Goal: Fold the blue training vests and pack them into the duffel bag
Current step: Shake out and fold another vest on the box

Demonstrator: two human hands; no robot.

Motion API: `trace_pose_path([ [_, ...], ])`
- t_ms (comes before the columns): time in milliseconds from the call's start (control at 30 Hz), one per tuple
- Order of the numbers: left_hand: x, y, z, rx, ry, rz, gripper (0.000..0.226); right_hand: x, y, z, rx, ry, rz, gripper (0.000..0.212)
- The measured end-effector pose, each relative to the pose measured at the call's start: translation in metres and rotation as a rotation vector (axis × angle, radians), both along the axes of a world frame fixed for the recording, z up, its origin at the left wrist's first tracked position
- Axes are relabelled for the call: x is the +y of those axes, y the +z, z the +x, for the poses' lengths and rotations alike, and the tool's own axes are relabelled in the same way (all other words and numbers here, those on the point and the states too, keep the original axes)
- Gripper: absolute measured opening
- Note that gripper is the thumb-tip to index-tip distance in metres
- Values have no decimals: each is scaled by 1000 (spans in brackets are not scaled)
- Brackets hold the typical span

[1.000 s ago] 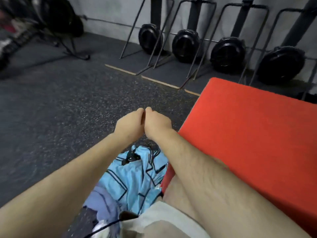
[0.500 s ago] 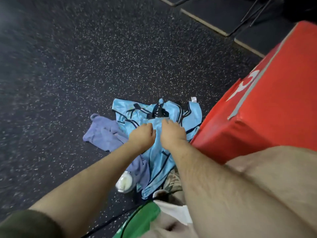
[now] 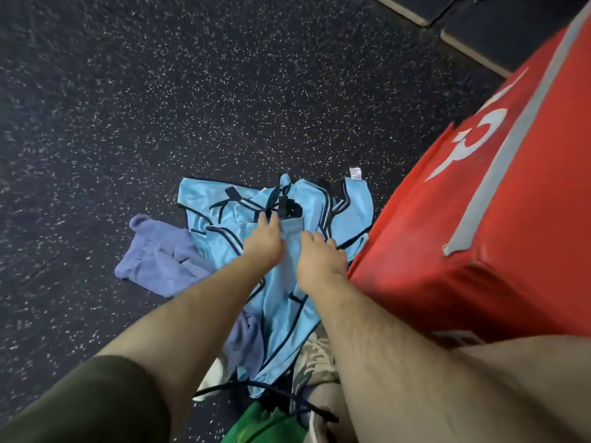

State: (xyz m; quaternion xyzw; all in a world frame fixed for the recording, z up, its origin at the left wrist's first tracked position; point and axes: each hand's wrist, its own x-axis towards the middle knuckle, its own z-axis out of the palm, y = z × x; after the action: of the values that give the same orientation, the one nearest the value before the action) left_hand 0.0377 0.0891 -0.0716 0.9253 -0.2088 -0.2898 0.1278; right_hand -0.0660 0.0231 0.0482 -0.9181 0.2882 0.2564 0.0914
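Observation:
A crumpled pile of light blue training vests (image 3: 224, 215) with dark trim lies on the dark speckled floor, right beside the red box. My left hand (image 3: 263, 243) reaches down onto the pile with fingers stretched out, fingertips touching the fabric near a black clip. My right hand (image 3: 319, 255) sits on the vests a little to the right, close to the box; its fingers point down into the fabric and their grip is hidden. No duffel bag can be made out for sure.
A large red padded box (image 3: 479, 219) fills the right side. A purple cloth (image 3: 160, 254) lies left of the vests. A green fabric item (image 3: 262, 423), black cords and my shoe (image 3: 316, 362) are near the bottom edge.
The view tipped down from the weight racks to the floor. Both hands, first held together in the air, dropped onto the blue vests and moved slightly apart.

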Motion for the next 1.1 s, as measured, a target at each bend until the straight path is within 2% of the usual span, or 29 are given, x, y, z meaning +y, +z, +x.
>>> trace_pose_path([
  [33,0,-5,7,3,16,23,62,-2,-2,0,-1,-14,-1,63],
  [167,1,-13,17,-32,-16,76,27,-5,-4,2,-7,-30,-15,57],
  [300,6,-12,18,-64,-145,143,25,0,-1,5,-8,-48,4,59],
  [367,9,-2,15,-75,-137,44,23,3,2,6,-5,-58,15,56],
  [467,11,32,9,42,-57,-246,15,8,16,10,-45,-83,50,58],
  [567,14,82,6,81,-13,-425,18,10,33,13,-126,-144,111,72],
  [700,20,150,4,74,73,-625,23,12,57,13,-321,-247,332,88],
  [767,24,179,5,88,57,-725,23,11,75,14,-474,-311,411,76],
  [900,34,223,7,0,-7,-899,20,0,124,20,-731,-372,376,18],
  [1000,35,254,3,74,21,-1022,29,-11,167,21,-896,-395,408,14],
  [1100,23,291,-1,11,-86,-984,35,-26,221,16,-1039,-371,427,5],
])
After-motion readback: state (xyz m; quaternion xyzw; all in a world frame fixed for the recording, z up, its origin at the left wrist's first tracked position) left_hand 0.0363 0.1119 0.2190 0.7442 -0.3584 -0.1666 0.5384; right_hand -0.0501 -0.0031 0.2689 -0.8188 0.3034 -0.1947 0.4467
